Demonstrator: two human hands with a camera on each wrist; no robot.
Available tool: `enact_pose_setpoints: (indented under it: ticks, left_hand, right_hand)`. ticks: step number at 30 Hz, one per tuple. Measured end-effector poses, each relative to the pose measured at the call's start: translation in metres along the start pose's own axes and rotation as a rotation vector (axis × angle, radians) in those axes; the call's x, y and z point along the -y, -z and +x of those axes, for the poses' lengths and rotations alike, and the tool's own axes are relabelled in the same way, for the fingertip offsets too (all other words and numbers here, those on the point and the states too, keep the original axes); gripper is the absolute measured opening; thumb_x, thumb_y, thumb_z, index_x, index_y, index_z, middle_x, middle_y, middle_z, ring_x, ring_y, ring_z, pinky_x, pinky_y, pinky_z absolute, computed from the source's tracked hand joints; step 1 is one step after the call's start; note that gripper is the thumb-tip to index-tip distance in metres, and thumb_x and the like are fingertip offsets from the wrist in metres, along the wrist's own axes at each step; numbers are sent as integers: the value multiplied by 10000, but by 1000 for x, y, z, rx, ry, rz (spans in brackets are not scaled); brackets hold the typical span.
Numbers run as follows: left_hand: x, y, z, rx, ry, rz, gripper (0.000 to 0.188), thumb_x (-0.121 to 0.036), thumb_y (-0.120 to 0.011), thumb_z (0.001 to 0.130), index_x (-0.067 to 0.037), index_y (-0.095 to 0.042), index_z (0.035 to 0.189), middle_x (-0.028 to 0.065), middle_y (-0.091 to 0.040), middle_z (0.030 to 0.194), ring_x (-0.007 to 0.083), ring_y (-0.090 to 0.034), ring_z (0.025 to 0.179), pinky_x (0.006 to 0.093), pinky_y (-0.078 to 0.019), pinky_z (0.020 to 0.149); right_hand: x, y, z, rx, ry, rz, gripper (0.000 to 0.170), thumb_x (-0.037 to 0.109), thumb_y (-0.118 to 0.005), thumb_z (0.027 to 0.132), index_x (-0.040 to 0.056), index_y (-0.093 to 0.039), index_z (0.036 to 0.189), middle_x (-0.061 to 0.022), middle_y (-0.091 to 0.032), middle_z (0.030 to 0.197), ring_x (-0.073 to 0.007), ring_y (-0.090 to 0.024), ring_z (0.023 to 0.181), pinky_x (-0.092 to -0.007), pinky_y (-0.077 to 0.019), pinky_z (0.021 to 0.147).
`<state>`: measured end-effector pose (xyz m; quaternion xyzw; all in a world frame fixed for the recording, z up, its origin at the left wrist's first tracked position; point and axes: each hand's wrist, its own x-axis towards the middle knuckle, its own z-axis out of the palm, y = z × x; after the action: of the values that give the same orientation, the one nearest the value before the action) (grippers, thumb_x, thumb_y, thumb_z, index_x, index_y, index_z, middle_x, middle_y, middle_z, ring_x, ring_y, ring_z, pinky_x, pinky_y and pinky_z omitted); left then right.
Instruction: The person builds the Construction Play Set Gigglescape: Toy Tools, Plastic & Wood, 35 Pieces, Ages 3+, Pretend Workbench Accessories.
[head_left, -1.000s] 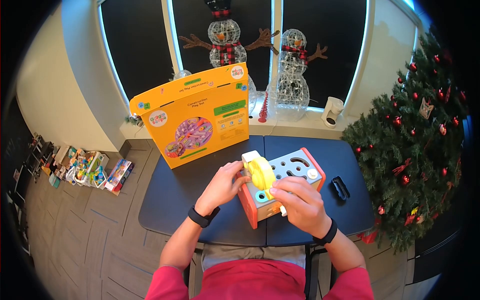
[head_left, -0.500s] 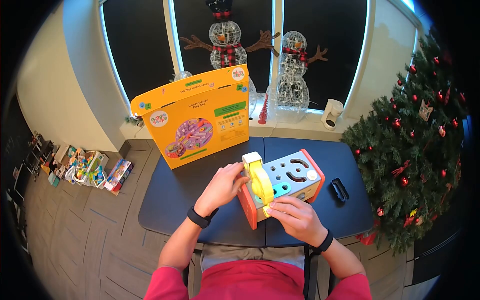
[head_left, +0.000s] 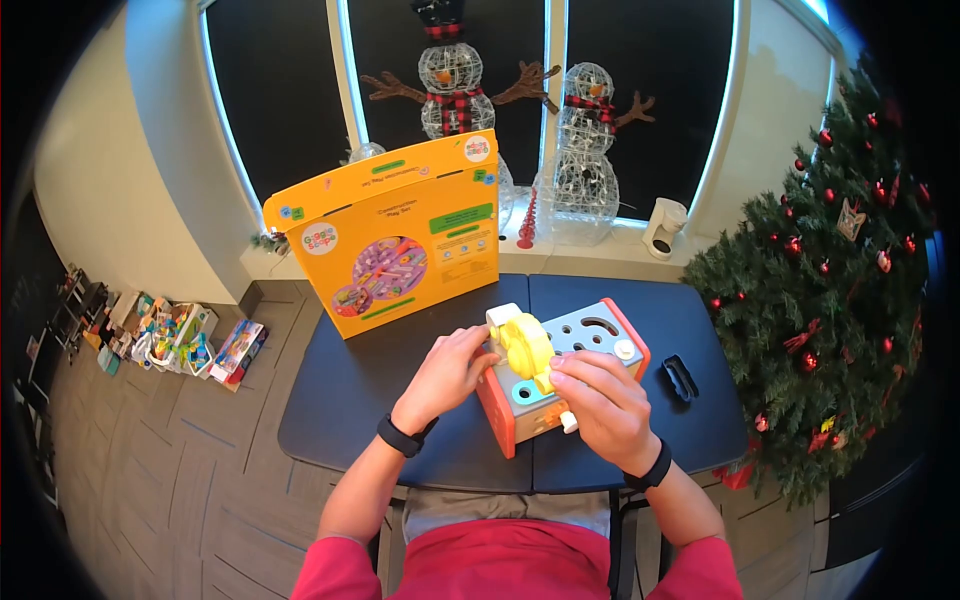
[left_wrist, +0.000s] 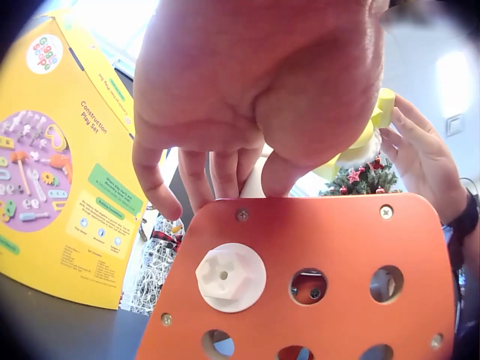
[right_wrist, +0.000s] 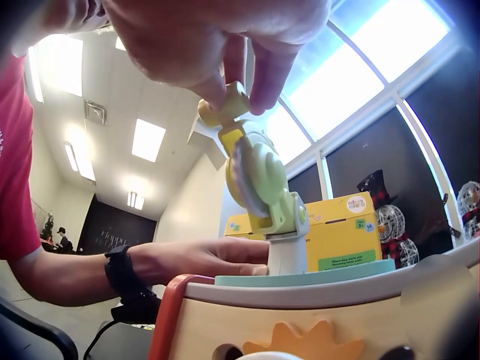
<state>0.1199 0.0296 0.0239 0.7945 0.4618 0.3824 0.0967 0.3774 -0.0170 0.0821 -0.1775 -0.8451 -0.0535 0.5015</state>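
Observation:
A yellow toy chop saw (head_left: 527, 342) stands hinged on a white post (right_wrist: 287, 255) at the left end of a toy workbench (head_left: 536, 420). The right hand (head_left: 607, 405) pinches the saw's handle (right_wrist: 225, 106) between thumb and fingers, with the saw tilted up off the top. A grey disc blade (right_wrist: 246, 178) shows on its side. The left hand (head_left: 447, 365) grips the post low down, thumb on one side and fingers on the other, above the red end panel (left_wrist: 341, 232). A white hex bolt (left_wrist: 223, 276) sits in that panel.
A yellow play set box (head_left: 400, 235) stands at the back left of the dark table (head_left: 375, 420). To the workbench's right lies a black oblong piece (head_left: 680, 379). A decorated tree (head_left: 820, 290) rises beyond the table's right side.
The right hand brought the saw down toward the bench top by half a second ago, and now has it raised again. The left hand stays at the post.

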Motion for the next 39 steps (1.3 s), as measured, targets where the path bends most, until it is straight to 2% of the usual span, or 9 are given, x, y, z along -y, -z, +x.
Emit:
enact_pose_setpoints:
  ticks: [8,17,26,29,31,33,39]
  left_hand:
    - [0,0,1,0,-7,-16,287,-185,-698,955,-33,-621,1185,161,-662,970,373,-616,953,447,-464,848]
    - [2,0,2,7,-13,-19,291,-151,-702,945,-24,-609,1190,172,-659,965,385,-610,949,461,-467,842]
    - [4,-1,2,11,-10,-43,303,-136,-714,929,-18,-611,1188,176,-651,957,392,-604,922,469,-470,805]
    - [4,-3,2,4,-11,-46,301,-132,-712,929,-17,-612,1188,177,-653,957,393,-607,921,469,-471,801]
    - [2,-1,2,5,-8,-38,299,-131,-711,929,-17,-613,1188,178,-655,960,394,-610,925,468,-472,803]
    - [-1,2,4,62,36,-36,354,-80,-710,925,0,-621,1258,208,-677,1016,403,-638,980,464,-509,853]
    - [-5,4,3,46,40,-9,340,-73,-708,919,-2,-623,1240,204,-677,999,418,-637,950,476,-507,826]
  right_hand:
    - [0,-4,2,-46,1,27,438,-132,-681,742,-19,-719,1164,-147,-723,1178,-334,-698,1066,-408,-594,903]
    - [0,-5,-5,-40,37,-32,475,-118,-664,747,10,-713,1202,-151,-721,1188,-338,-700,1071,-418,-598,898]
    - [3,-10,-36,13,51,-23,417,-83,-709,758,36,-725,1157,-104,-724,1188,-305,-703,1078,-397,-612,852]
    - [3,-10,-46,55,44,-14,403,-73,-707,762,43,-730,1148,-82,-726,1181,-290,-701,1087,-390,-612,860]
    - [1,-14,-55,151,26,1,387,-59,-706,769,47,-734,1140,-69,-729,1178,-275,-698,1095,-382,-610,867]
    - [-1,-14,-54,136,30,-8,381,-53,-705,771,47,-735,1137,-66,-731,1174,-272,-697,1096,-379,-608,867]
    - [0,-9,-42,60,21,2,402,-71,-704,760,45,-732,1144,-68,-735,1165,-281,-696,1095,-377,-605,868]
